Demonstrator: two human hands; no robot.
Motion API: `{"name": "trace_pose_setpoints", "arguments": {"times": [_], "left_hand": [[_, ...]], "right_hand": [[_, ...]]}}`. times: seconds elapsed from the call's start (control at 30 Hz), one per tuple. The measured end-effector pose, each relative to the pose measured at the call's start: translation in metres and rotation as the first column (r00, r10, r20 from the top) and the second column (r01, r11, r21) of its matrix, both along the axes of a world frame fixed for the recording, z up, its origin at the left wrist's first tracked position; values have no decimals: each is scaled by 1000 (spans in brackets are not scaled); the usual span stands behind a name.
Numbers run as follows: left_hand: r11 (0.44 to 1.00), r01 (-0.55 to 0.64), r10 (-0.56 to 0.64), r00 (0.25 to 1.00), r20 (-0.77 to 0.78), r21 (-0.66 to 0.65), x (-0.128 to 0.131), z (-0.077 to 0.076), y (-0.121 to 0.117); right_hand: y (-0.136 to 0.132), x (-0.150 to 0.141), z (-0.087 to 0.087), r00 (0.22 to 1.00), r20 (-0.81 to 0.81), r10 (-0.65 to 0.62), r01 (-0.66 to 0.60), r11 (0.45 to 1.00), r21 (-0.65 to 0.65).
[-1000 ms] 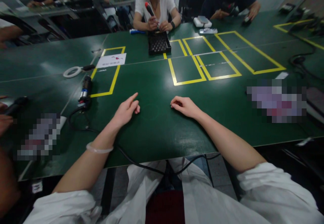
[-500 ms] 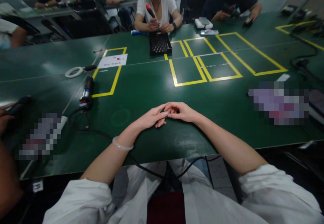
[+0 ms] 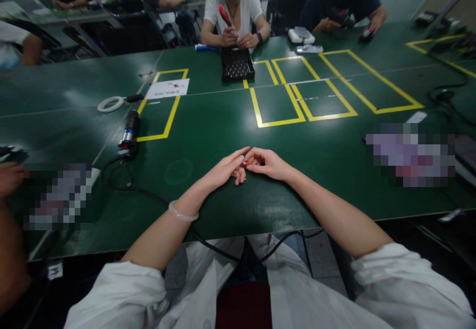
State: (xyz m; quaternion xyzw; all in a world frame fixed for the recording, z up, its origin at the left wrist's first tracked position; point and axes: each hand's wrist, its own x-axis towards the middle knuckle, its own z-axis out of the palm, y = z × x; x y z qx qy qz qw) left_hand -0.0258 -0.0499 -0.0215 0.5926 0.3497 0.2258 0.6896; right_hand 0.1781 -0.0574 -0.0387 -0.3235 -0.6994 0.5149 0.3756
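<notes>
My hands meet just above the table near its front edge, around a small red and orange thing (image 3: pixel 244 164) whose kind I cannot make out. My left hand (image 3: pixel 227 169), with a pale bangle (image 3: pixel 183 213) on its wrist, has its thumb against the thing. Its index finger stretches forward, while the lower fingers curl underneath. From the other side, my right hand (image 3: pixel 270 164) pinches the thing between thumb and fingertips. Most of the thing is hidden by the fingers.
Yellow tape rectangles (image 3: pixel 281 124) mark the green table (image 3: pixel 208 130). A black cylindrical tool (image 3: pixel 130 125) with a cable lies left, near a white ring (image 3: pixel 110 104) and a paper sheet (image 3: pixel 169 89). Opposite, a person holds a red-handled tool (image 3: pixel 225 16) over a black tray (image 3: pixel 238 76).
My fingers have parted slightly, and the small red and orange thing now shows between them. My left index finger has straightened. At the far left, another person's hand has shifted.
</notes>
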Motion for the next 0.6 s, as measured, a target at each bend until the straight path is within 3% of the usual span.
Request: {"name": "trace_pose_setpoints", "arguments": {"times": [0.2, 0.4, 0.6], "left_hand": [[992, -126, 126, 992, -32, -13, 0, -4, 5], [994, -86, 92, 992, -86, 65, 0, -2, 3], [993, -90, 97, 991, -93, 80, 0, -3, 3]], "right_hand": [[4, 8, -1, 992, 43, -116, 112, 990, 84], [2, 7, 0, 983, 133, -129, 104, 978, 182], [1, 6, 1, 988, 105, -116, 101, 984, 146]]}}
